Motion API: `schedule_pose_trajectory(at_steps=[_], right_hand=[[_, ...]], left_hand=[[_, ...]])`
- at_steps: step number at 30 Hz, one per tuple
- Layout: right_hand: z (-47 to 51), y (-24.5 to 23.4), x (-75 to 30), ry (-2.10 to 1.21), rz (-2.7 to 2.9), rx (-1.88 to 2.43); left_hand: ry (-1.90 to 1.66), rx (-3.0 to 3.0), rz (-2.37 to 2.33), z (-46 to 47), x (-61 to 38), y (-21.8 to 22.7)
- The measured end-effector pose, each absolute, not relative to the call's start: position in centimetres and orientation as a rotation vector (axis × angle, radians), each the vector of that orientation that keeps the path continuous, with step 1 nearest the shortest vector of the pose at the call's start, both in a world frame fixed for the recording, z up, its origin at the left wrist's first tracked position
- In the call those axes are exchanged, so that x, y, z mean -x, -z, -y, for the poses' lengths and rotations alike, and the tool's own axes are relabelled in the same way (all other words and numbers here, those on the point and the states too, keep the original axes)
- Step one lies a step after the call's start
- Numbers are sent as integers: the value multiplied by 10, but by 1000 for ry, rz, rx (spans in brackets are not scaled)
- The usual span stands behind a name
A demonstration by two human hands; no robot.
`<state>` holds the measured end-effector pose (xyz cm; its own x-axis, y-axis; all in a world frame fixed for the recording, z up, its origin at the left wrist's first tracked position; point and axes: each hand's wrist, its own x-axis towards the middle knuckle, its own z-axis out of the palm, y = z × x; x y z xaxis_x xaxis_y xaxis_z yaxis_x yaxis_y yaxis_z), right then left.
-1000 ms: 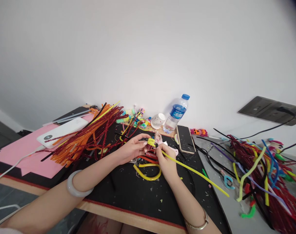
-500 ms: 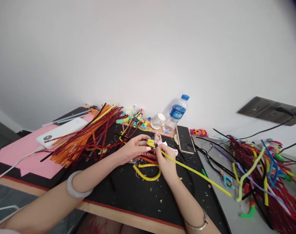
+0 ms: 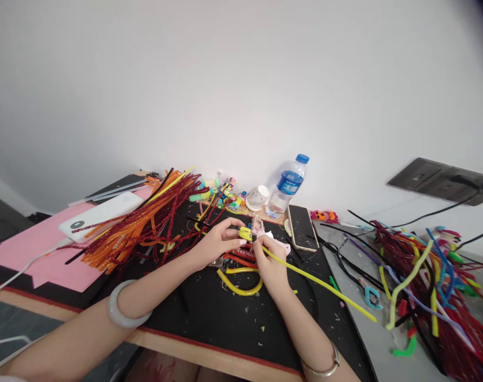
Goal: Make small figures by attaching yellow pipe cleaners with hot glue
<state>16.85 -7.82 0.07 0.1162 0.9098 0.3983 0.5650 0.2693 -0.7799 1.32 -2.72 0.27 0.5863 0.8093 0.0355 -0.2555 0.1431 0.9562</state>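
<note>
Above the counter [image 3: 173,344], the left hand [image 3: 215,245] pinches the looped end of a yellow stem [image 3: 324,287], the right hand [image 3: 272,265] pinching beside it; loops look formed, the tail toward the right edge unwound.

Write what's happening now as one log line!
left hand: pinching yellow bundle | right hand: pinching yellow strand | nearby: phone, bottle, paper cup

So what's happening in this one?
A person is working a long yellow stem with both bare hands. The left hand holds its wound-up end; the right hand pinches it just beside that, the straight length trailing off to the right. Below, a bent yellow piece lies on the black mat.
</note>
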Motion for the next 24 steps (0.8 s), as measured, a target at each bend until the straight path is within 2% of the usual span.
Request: schedule_pose_trajectory(at_steps=[24], right_hand=[[79, -3, -169, -468, 1551, 1432]], left_hand=[[-789, -1088, -518, 31, -13, -6]])
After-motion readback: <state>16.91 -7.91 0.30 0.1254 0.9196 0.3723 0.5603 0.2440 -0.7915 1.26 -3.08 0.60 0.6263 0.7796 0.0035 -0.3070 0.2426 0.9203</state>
